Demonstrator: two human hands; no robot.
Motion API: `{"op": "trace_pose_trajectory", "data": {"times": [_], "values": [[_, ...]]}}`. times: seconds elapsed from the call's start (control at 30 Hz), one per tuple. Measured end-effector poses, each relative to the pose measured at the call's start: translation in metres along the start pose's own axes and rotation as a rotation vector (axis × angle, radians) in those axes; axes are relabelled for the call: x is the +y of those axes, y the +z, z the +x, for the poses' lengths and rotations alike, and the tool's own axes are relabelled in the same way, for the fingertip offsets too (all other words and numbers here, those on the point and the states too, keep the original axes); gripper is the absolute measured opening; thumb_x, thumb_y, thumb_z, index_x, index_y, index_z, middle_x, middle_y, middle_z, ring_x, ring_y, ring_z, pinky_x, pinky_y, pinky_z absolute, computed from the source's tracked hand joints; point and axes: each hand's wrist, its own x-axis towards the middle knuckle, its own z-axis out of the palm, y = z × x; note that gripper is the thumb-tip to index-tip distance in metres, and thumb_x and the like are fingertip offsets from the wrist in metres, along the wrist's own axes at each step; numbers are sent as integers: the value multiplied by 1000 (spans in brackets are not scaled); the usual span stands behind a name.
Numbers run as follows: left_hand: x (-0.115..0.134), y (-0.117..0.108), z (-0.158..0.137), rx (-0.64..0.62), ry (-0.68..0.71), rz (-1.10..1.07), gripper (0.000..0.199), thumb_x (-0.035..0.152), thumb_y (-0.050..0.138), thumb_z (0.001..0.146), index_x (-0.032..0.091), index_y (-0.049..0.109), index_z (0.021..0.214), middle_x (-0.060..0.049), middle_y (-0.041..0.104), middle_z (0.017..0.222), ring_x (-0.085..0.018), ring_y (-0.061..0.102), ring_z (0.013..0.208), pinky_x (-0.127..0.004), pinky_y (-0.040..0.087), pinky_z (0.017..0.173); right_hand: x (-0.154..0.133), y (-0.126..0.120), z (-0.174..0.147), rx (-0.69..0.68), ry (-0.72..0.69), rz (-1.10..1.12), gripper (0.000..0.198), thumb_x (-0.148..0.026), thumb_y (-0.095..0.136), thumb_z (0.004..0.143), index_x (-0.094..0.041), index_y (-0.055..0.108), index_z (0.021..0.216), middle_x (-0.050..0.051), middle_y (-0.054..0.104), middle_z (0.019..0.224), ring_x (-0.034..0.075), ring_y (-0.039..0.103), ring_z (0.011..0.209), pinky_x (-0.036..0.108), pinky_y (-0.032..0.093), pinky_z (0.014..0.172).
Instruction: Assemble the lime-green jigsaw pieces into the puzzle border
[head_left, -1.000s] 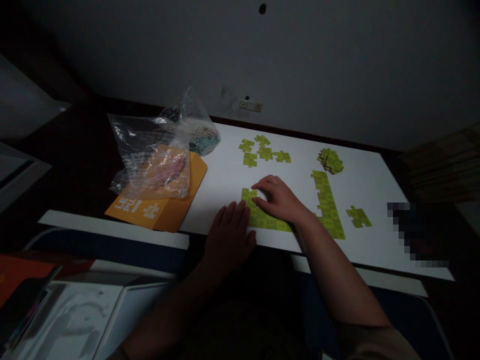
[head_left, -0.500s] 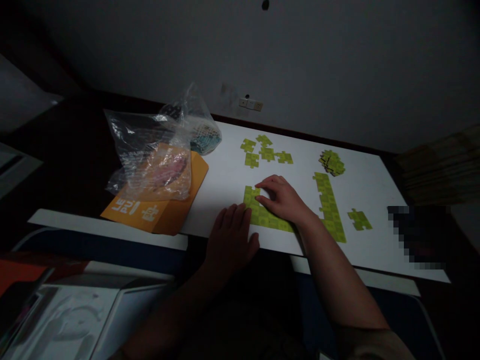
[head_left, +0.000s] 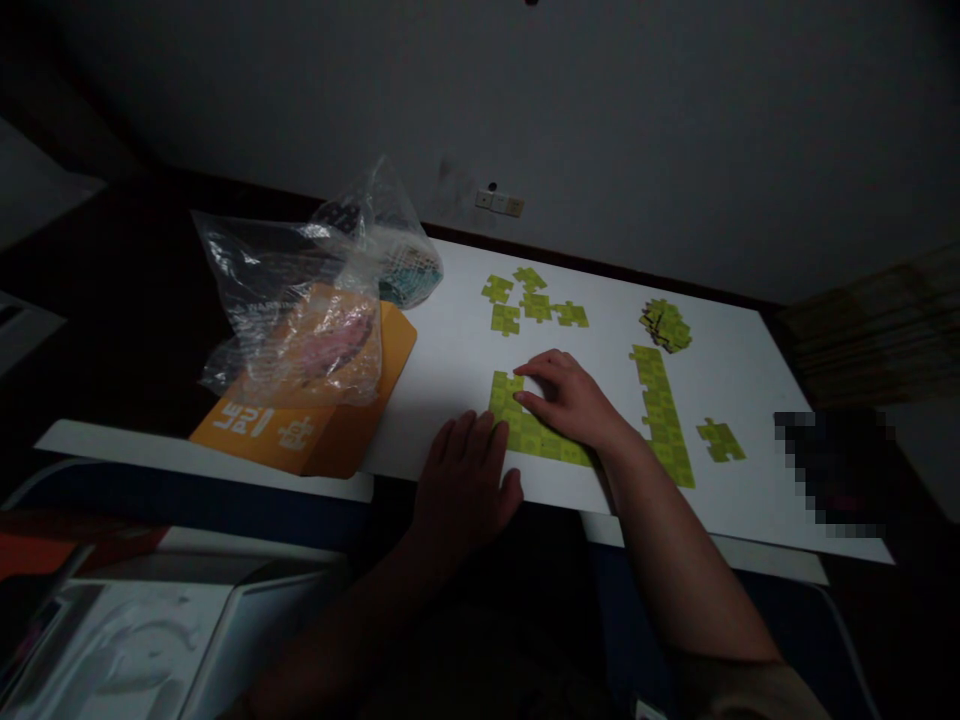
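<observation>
My right hand (head_left: pixel 566 395) bends over a row of joined green puzzle pieces (head_left: pixel 551 440), near the table's front edge. Its thumb and index finger are at the right side of the corner puzzle piece (head_left: pixel 504 384), at the top left of that section, and seem to grip it. My left hand (head_left: pixel 466 470) lies flat with fingers stretched, fingertips beside the section's left edge. A second joined strip (head_left: pixel 664 420) of green pieces stands to the right, partly behind my right forearm.
Several loose green pieces (head_left: pixel 535 306) lie at the back of the white table (head_left: pixel 450 340). A pile of pieces (head_left: pixel 666 326) sits back right, and a single piece (head_left: pixel 721 440) lies right of the strip. A clear plastic bag (head_left: pixel 292 260) covers part of an orange box (head_left: pixel 330 440) at left.
Both hands keep nearly the same place at the joined pieces. The whole view has shifted slightly; no piece has visibly moved on the table.
</observation>
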Motion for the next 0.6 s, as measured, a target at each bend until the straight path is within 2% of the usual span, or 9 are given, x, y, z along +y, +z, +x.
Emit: {"op": "trace_pose_trajectory", "data": {"times": [0.23, 0.4, 0.5, 0.6], "values": [[0, -1, 0, -9, 1, -5, 53, 35, 68, 104, 16, 64, 153, -18, 69, 156, -41, 60, 148, -62, 49, 127, -2, 0, -1, 10, -20, -1, 30, -40, 76, 103, -29, 80, 131, 12, 74, 119, 36, 68, 113, 59, 56, 104], [0, 0, 0, -7, -3, -16, 54, 36, 68, 104, 17, 63, 154, -18, 68, 158, -41, 60, 149, -64, 49, 127, -12, -2, -3, -29, -36, -70, 42, -45, 80, 102, -29, 76, 141, 15, 71, 130, 39, 65, 122, 62, 55, 109], [0, 0, 0, -10, -6, -18, 54, 36, 68, 104, 17, 64, 154, -18, 68, 158, -41, 59, 149, -63, 48, 128, -20, -3, -1, -87, -45, -147, 40, -39, 77, 102, -26, 75, 140, 18, 69, 139, 42, 64, 127, 66, 54, 111], [0, -1, 1, -11, 1, -15, 53, 35, 68, 104, 16, 65, 153, -18, 69, 157, -41, 59, 149, -63, 48, 128, -25, -2, 7, -136, -15, -180, 35, -30, 77, 97, -25, 75, 132, 19, 71, 135, 43, 64, 125, 67, 55, 107]]}}
